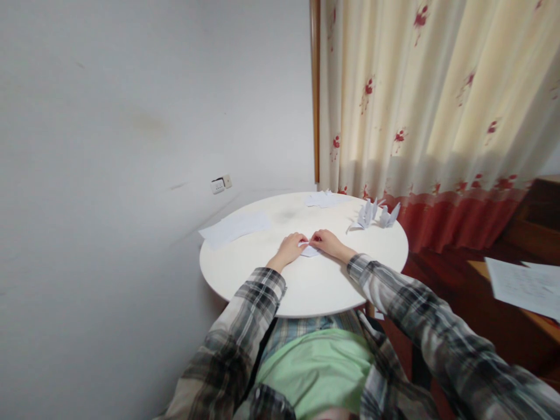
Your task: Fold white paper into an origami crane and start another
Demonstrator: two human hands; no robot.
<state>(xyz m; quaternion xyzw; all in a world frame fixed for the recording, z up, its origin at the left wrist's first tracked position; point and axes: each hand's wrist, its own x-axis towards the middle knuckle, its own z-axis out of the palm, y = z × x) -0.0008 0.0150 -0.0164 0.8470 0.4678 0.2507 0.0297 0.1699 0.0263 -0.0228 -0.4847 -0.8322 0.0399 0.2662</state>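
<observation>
A small folded piece of white paper [310, 252] lies on the round white table [306, 291] between my two hands. My left hand [290, 247] grips its left side, fingers bent together at the edge. From the other side my right hand [327, 242] pinches the top right of the paper. The fingertips of both hands are close together and hide part of the folds. Toward the right rear of the table stand folded paper cranes [366, 214], with another paper crane [389, 216] just beside them.
Flat white sheets [238, 227] lie at the table's left edge, and more paper pieces [324, 199] at the back. A wall with a socket [217, 186] borders the left. A floral curtain [420, 116] hangs behind. Printed sheets [525, 286] rest on a wooden surface at right.
</observation>
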